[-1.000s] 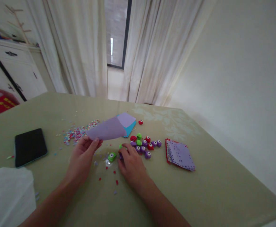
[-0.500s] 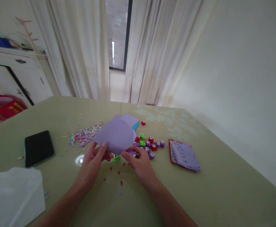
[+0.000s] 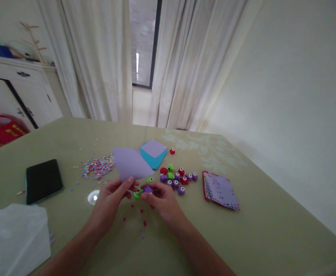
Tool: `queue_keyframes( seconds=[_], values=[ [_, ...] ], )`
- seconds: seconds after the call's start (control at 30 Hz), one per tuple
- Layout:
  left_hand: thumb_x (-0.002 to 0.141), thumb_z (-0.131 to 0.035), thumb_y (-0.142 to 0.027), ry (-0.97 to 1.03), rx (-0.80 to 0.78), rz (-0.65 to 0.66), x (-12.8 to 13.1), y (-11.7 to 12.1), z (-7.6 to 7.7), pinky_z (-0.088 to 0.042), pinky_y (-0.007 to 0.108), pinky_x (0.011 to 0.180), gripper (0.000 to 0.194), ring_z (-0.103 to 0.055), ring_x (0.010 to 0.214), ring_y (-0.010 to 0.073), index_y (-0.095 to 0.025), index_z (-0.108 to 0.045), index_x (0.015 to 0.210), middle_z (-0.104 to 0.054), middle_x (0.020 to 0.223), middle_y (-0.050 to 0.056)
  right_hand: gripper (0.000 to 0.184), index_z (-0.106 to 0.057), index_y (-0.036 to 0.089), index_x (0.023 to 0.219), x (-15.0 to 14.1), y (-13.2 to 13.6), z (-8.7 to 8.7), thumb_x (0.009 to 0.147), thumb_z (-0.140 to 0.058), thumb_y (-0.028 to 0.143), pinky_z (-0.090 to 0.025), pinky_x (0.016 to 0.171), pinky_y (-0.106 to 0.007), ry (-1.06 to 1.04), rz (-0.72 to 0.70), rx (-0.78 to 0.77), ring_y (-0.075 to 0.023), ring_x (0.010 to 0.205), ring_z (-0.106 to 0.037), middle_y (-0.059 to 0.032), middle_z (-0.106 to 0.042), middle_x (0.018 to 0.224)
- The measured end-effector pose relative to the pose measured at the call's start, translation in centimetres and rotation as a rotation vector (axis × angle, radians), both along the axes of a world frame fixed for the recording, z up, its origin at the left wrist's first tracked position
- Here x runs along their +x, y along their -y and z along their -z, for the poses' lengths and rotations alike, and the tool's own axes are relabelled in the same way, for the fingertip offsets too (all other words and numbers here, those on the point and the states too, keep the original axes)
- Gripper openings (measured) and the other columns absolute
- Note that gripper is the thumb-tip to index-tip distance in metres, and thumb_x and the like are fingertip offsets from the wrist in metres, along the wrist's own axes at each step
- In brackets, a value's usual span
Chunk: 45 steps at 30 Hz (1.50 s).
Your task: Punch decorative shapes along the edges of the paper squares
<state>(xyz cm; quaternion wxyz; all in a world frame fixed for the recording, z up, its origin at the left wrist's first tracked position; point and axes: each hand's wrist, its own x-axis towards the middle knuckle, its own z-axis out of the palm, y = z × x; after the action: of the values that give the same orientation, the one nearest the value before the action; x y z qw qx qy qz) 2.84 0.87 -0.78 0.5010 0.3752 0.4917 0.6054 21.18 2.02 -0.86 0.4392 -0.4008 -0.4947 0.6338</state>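
Note:
My left hand [image 3: 110, 202] pinches the near edge of a sheet of purple paper [image 3: 131, 164], which stands tilted up and away from the table. Closed around a small purple craft punch [image 3: 148, 189] is my right hand [image 3: 165, 201], close beside the left fingertips. A green punch [image 3: 137, 193] shows between the two hands, and another green punch [image 3: 150, 179] lies just beyond them. Several purple, red and green punches [image 3: 175, 184] with white round tops are grouped to the right. Small red paper bits [image 3: 144, 223] lie in front of the hands.
Blue and purple paper sheets [image 3: 153, 161] lie stacked behind the hands. Colourful confetti [image 3: 99, 167] is heaped at left, near a black tablet [image 3: 44, 181] and white tissue [image 3: 17, 237]. A punched purple paper pile [image 3: 221, 191] sits at right; a lone red punch [image 3: 172, 151] is farther back.
My right hand picked up a purple punch and touched the paper's edge, then came away from it. The paper first swung toward the right hand, then back up and left.

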Motion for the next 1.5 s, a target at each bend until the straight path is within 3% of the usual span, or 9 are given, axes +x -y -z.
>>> queue_keyframes(
  seconds=[0.2, 0.4, 0.57, 0.73, 1.0, 1.2, 1.5],
  values=[
    [0.084, -0.08, -0.071, -0.14, 0.038, 0.155, 0.3, 0.2, 0.7, -0.05, 0.032, 0.064, 0.056, -0.056, 0.069, 0.0224, -0.022, -0.072, 0.058, -0.063, 0.068, 0.004, 0.042, -0.085, 0.021, 0.095, 0.1, 0.1, -0.7, 0.069, -0.098, 0.051, -0.037, 0.058, -0.026, -0.052, 0.035, 0.03, -0.0122, 0.062, -0.046, 0.0027, -0.061, 0.072],
    [0.082, -0.08, -0.071, -0.366, 0.042, 0.139, 0.4, 0.6, -0.7, -0.042, 0.028, 0.061, 0.057, -0.053, 0.063, 0.0185, -0.021, -0.069, 0.057, -0.058, 0.061, 0.0, 0.046, -0.079, 0.018, 0.087, 0.1, -0.2, -0.1, 0.067, -0.099, 0.054, -0.042, 0.065, -0.028, -0.038, 0.059, 0.105, -0.0143, 0.068, -0.05, 0.0013, -0.064, 0.075],
    [0.077, -0.09, -0.062, -0.233, 0.031, 0.165, 0.6, 0.6, -1.2, -0.049, 0.028, 0.063, 0.044, -0.063, 0.067, 0.0203, -0.02, -0.084, 0.087, -0.076, 0.076, 0.003, 0.043, -0.08, 0.018, 0.088, 0.3, -0.1, 0.8, 0.073, -0.098, 0.053, -0.04, 0.063, -0.027, 0.173, 0.067, 0.195, -0.0153, 0.069, -0.049, 0.0016, -0.062, 0.07],
    [0.077, -0.092, -0.06, -0.154, 0.006, 0.205, 1.0, 0.7, -0.4, -0.051, 0.027, 0.061, 0.049, -0.068, 0.07, 0.0206, -0.019, -0.083, 0.103, -0.082, 0.086, 0.007, 0.05, -0.083, 0.018, 0.098, 0.3, 0.1, 0.9, 0.072, -0.097, 0.058, -0.042, 0.067, -0.029, 0.143, 0.024, 0.186, -0.0186, 0.076, -0.055, -0.0015, -0.067, 0.077],
    [0.078, -0.09, -0.062, -0.137, 0.004, 0.133, 1.1, 0.9, 0.4, -0.051, 0.028, 0.058, 0.049, -0.065, 0.066, 0.0193, -0.019, -0.077, 0.096, -0.076, 0.076, 0.003, 0.039, -0.084, 0.018, 0.096, 0.5, 0.3, 0.3, 0.074, -0.099, 0.046, -0.035, 0.065, -0.027, 0.056, -0.04, 0.198, -0.0131, 0.069, -0.046, 0.0019, -0.062, 0.076],
    [0.076, -0.089, -0.066, -0.18, -0.03, 0.115, 1.2, 0.9, 0.4, -0.048, 0.027, 0.056, 0.049, -0.059, 0.061, 0.0167, -0.019, -0.075, 0.084, -0.07, 0.069, 0.001, 0.041, -0.082, 0.018, 0.093, 0.2, -0.1, 0.5, 0.073, -0.098, 0.051, -0.03, 0.058, -0.027, -0.048, -0.02, 0.091, -0.0114, 0.062, -0.041, 0.003, -0.058, 0.071],
    [0.084, -0.085, -0.063, -0.178, 0.042, 0.173, 0.9, 0.7, 0.4, -0.05, 0.028, 0.059, 0.045, -0.059, 0.063, 0.0172, -0.02, -0.08, 0.095, -0.074, 0.078, 0.003, 0.042, -0.086, 0.018, 0.1, 0.4, -0.1, 0.7, 0.074, -0.098, 0.049, -0.04, 0.065, -0.028, 0.024, -0.073, 0.13, -0.0143, 0.068, -0.051, -0.0003, -0.067, 0.076]
  ],
)
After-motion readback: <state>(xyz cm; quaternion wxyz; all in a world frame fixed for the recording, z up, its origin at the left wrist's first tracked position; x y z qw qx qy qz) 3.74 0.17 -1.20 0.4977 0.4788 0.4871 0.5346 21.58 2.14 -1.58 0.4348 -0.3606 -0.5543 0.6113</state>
